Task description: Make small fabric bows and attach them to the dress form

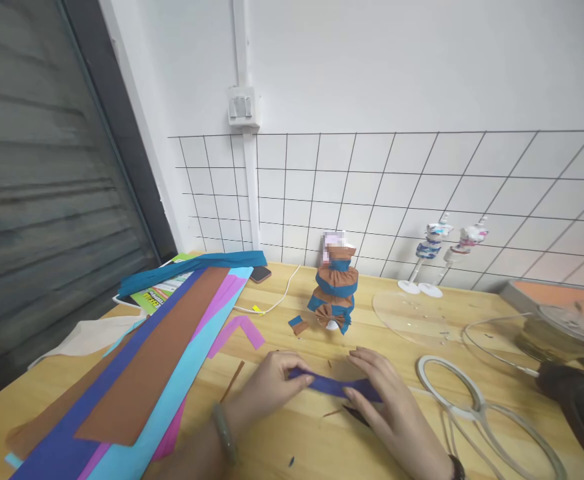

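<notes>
Pinching the left part of a dark purple strip [328, 385] between thumb and fingers, our left hand [279, 383] was above the near middle of the table [262, 443]. Our right hand [385, 397], thumb and fingers apart, covered the strip's right end; we could not tell whether it gripped. Beneath it we saw something black [356, 415], too hidden to name. Farther off, a pixelated patch [332, 240] obscured what was behind a brown-and-blue ruffled piece [337, 283].

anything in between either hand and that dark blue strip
Nothing visible: the left hand pinches one end of the dark blue strip, and the right hand is right at its other end, with no object showing between.
</notes>
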The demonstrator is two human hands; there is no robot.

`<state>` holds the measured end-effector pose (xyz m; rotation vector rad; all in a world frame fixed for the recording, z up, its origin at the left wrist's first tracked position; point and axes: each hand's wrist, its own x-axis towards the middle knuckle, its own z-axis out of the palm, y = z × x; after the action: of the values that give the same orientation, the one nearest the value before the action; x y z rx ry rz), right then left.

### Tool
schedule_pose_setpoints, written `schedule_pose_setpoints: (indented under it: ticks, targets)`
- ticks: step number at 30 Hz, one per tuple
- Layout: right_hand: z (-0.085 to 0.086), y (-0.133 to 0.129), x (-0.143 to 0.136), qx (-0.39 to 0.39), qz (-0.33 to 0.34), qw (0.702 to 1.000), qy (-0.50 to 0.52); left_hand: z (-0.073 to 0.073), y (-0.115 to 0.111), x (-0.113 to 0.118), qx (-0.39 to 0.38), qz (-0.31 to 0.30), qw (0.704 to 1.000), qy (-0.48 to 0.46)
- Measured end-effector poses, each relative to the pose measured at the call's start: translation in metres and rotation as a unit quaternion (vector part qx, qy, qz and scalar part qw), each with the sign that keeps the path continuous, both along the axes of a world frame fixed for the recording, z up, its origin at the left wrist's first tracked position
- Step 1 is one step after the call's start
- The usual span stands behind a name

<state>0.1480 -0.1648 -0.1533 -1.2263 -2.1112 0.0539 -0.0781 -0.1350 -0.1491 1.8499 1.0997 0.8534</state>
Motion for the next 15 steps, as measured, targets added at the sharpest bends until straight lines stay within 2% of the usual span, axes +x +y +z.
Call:
schedule_pose_setpoints:
  ticks: [3, 6, 11, 15]
  targets:
    - [0.003, -0.005, -0.011, 0.012, 0.037, 0.999, -0.028, 0.007, -0.007, 0.005, 0.025, -0.035, 0.999, -0.004]
    - [0.009, -0.008, -0.018, -0.015, 0.058, 0.997, -0.038, 0.010, -0.008, 0.005, 0.025, -0.046, 0.999, -0.017]
    - [0.015, -0.009, -0.020, -0.061, 0.077, 0.995, -0.033, 0.002, -0.002, 0.002, -0.020, -0.014, 0.999, -0.044]
    - [0.006, -0.007, -0.015, -0.069, 0.064, 0.995, -0.020, -0.004, 0.002, 0.000, -0.045, 0.009, 0.996, -0.074]
